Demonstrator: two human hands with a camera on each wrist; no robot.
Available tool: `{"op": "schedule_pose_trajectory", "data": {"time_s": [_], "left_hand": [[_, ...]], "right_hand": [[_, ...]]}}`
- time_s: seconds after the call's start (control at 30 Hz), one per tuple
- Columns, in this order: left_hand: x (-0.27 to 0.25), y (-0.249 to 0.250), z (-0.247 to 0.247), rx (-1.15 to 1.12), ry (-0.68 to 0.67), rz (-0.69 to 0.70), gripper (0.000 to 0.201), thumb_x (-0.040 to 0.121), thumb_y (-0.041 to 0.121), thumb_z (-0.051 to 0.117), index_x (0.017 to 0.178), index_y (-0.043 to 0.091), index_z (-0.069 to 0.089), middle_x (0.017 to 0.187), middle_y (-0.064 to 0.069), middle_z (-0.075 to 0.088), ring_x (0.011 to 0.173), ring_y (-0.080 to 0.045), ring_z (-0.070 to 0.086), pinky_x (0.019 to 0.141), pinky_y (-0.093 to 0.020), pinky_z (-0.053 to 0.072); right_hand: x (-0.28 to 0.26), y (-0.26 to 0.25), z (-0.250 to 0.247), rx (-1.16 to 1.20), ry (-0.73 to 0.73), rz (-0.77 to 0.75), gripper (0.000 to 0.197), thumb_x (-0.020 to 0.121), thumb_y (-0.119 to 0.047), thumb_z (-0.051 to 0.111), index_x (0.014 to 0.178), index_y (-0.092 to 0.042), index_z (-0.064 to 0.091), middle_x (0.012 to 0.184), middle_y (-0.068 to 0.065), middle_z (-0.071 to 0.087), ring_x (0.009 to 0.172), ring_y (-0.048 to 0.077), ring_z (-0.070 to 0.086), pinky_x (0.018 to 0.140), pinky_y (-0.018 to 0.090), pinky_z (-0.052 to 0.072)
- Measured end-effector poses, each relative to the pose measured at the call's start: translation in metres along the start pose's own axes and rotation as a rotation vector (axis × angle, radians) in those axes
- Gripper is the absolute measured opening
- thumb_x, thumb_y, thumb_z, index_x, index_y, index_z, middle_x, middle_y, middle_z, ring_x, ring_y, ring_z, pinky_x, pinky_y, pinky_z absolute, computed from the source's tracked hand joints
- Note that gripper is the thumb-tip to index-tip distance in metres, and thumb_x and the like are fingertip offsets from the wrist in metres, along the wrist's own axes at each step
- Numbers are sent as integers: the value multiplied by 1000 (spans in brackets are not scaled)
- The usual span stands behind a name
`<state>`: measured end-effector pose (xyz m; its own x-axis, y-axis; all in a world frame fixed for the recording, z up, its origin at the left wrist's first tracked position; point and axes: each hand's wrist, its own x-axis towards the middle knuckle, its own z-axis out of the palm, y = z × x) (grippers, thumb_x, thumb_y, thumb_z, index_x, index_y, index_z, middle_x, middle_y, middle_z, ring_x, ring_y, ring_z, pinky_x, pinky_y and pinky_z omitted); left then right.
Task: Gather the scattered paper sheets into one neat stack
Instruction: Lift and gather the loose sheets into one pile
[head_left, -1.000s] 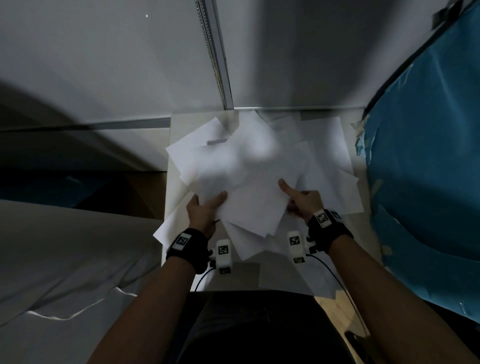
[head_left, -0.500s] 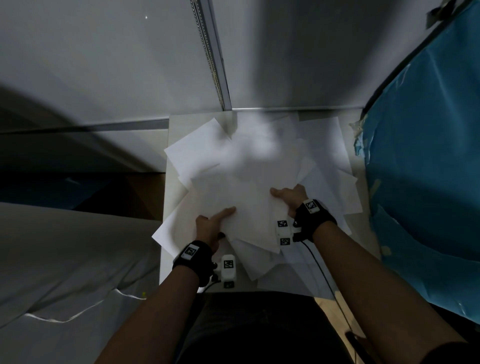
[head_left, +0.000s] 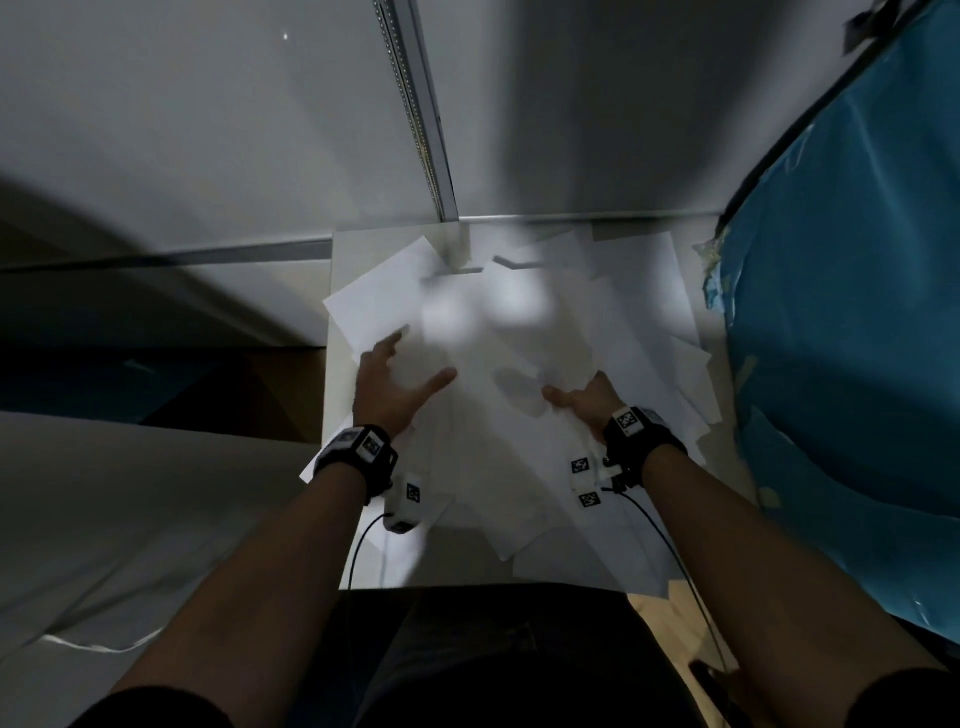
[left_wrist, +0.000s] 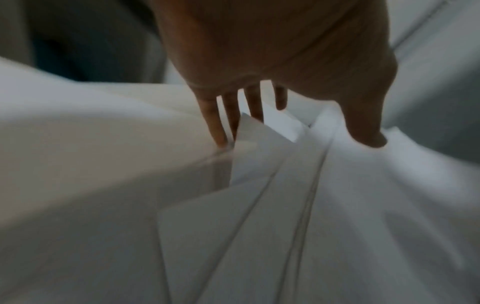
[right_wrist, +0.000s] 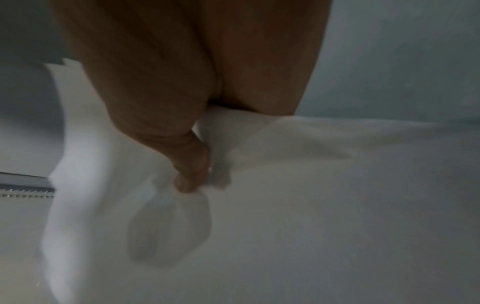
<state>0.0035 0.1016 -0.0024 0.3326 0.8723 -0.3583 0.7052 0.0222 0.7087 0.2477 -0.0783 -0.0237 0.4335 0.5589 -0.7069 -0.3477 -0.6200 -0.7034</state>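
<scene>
Dim room, grey wall panels behind a small white table (head_left: 340, 291); blue plastic sheeting (head_left: 841, 332) hangs along the right side. White paper sheets (head_left: 613, 312) lie fanned and overlapping across most of the tabletop, corners pointing every way, some overhanging the near edge.

Left hand (head_left: 387, 387) over the left part of the pile, fingers spread and straight, thumb stretched toward the middle. Left wrist view: fingertips (left_wrist: 219, 135) reach down to the table surface beside the sheet edges (contact itself blurred), thumb just above the top sheet.

Right hand (head_left: 589, 400) at the right-centre of the pile. Thumb on top of a sheet, fingers tucked underneath; their shadow shows through the paper. Right wrist view agrees: thumb (right_wrist: 189, 174) pressed down on the sheet, paper pinched between it and the hidden fingers.

Both wrists wear black bands with small marker tags; thin cables trail back toward the body.
</scene>
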Motion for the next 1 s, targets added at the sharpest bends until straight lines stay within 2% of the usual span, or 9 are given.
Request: {"op": "schedule_pose_trajectory", "data": {"time_s": [0.07,0.2,0.33,0.43,0.57,0.7,0.83,0.93,1.0], "left_hand": [[5,12,0,136,-97,69,93,60,73,95,138,32,65,139,7,63,127,-14,58,112,-39,50],[-4,37,4,-183,-295,45,42,71,19,103,107,12,84,104,-1,86,93,-13,82,92,-55,66],[-23,67,-1,-420,-131,55,31,75,12,100,101,7,84,98,-6,86,87,-19,83,85,-55,68],[-51,86,-16,-556,22,183,40,67,3,102,101,12,82,100,1,86,92,-15,82,85,-37,68],[-67,99,-31,-622,25,301,57,59,-5,103,109,3,78,108,-6,84,104,-23,82,90,-41,68],[-60,95,-28,-484,-71,241,68,60,10,106,121,16,77,121,1,81,115,-11,77,102,-38,63],[-52,88,-12,-486,-62,119,61,67,5,103,120,2,75,110,-1,82,100,-5,79,88,-30,66],[-46,82,-12,-585,35,59,53,75,5,98,122,0,75,116,-6,82,108,-19,80,96,-40,66],[-42,78,-20,-654,133,58,48,78,3,96,122,-1,75,117,-3,83,109,-20,80,94,-35,66]], "right_hand": [[-2,-3,2,13,-39,-24,43,81,-12,84,120,-8,66,115,11,70,115,35,64,100,44,54],[-11,-15,4,90,-31,-50,57,73,-27,91,121,-7,68,115,11,74,109,31,69,94,49,58],[-43,-59,2,94,36,-249,34,80,-21,87,108,-17,70,105,3,76,94,12,74,80,31,63],[-81,-93,-3,75,105,-436,32,79,-22,87,102,-26,64,100,-12,71,86,-11,70,73,12,57],[-114,-115,-11,32,55,-653,47,69,-13,94,107,-22,69,104,-10,74,97,-3,71,80,17,58],[-113,-117,-8,-121,-34,-688,42,63,-16,98,98,-18,74,95,-5,76,90,6,73,77,25,59],[-107,-105,-3,-21,-44,-632,59,59,-16,99,109,-26,69,107,-7,74,102,5,71,84,23,60],[-86,-88,-24,-217,-86,-655,77,59,-32,98,126,-38,60,129,-13,65,122,7,60,102,31,51],[-57,-61,-53,-373,88,-526,90,58,-54,94,136,-40,52,141,-14,53,129,15,51,106,38,44]]}}
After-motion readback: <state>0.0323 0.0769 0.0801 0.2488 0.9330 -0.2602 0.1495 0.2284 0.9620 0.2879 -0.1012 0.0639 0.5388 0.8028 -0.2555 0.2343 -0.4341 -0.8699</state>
